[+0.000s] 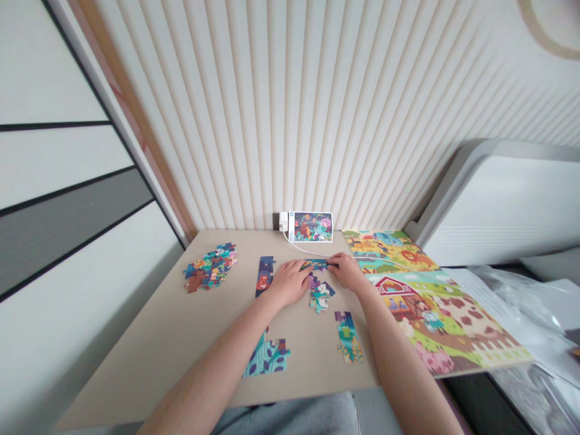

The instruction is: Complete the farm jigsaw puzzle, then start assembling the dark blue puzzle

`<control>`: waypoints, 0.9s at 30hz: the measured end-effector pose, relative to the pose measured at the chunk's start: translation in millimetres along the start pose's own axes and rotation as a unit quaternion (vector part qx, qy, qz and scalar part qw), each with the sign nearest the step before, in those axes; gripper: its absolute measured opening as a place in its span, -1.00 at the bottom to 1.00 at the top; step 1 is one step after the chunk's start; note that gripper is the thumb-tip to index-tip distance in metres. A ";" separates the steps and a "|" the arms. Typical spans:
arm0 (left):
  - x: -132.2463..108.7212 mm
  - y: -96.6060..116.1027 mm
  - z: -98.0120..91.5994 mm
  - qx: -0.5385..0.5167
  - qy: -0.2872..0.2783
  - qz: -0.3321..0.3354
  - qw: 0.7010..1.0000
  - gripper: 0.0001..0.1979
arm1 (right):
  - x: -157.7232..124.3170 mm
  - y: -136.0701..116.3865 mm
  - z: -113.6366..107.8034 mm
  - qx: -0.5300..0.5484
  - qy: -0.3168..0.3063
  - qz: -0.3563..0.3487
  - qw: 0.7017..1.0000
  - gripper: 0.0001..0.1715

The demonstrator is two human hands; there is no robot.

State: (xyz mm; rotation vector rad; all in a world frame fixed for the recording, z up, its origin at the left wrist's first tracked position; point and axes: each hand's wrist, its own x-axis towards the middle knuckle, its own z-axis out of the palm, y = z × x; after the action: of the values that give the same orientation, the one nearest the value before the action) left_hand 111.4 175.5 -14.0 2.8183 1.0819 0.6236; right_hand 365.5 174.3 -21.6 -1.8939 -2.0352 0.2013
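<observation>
A dark blue strip of joined jigsaw pieces (316,263) lies flat on the table, between my hands. My left hand (290,281) has its fingers together on the strip's left end. At the other end, my right hand (347,271) pinches the strip's edge with bent fingers. Just below them is a small cluster of jigsaw pieces (319,297) with a white animal on it. A blue column of pieces (265,273) runs partly under my left hand and forearm. Nearer me lie a teal section with leaf shapes (268,356), partly hidden by my left arm, and a joined section with plants (350,339).
A heap of loose pieces (211,266) lies at the table's left. Against the wall stands a picture card (312,227) beside a white charger (283,220), whose cable (301,248) runs right. Two assembled puzzles, a safari scene (385,246) and a farm scene (453,320), cover the right side.
</observation>
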 end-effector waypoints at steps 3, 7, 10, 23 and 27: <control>0.2 0.3 -0.1 -0.001 0.000 -0.001 1.000 -0.61 | -2.5 -5.5 -2.5 -0.013 0.001 0.015 1.000 -0.68; 0.7 0.5 0.7 -0.001 0.000 -0.002 1.000 -0.61 | -6.8 -12.6 -6.9 -0.028 0.004 0.020 0.999 -0.69; 0.7 0.2 1.7 -0.001 0.001 -0.004 1.000 -0.61 | -10.8 -17.5 -8.1 -0.041 0.008 0.020 0.999 -0.68; -0.7 -0.4 5.1 0.005 0.016 -0.003 1.000 -0.62 | -17.3 -13.4 -10.5 0.013 0.127 0.033 0.991 -0.61; -2.5 1.3 -0.1 0.007 0.023 0.006 1.000 -0.64 | -15.9 -7.0 -10.6 0.039 0.099 0.028 0.994 -0.65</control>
State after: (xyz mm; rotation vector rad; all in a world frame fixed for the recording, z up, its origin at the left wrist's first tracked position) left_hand 110.5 172.9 -14.5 2.8366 1.0819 0.6873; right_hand 363.2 156.6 -11.9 -1.8457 -1.8203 0.0993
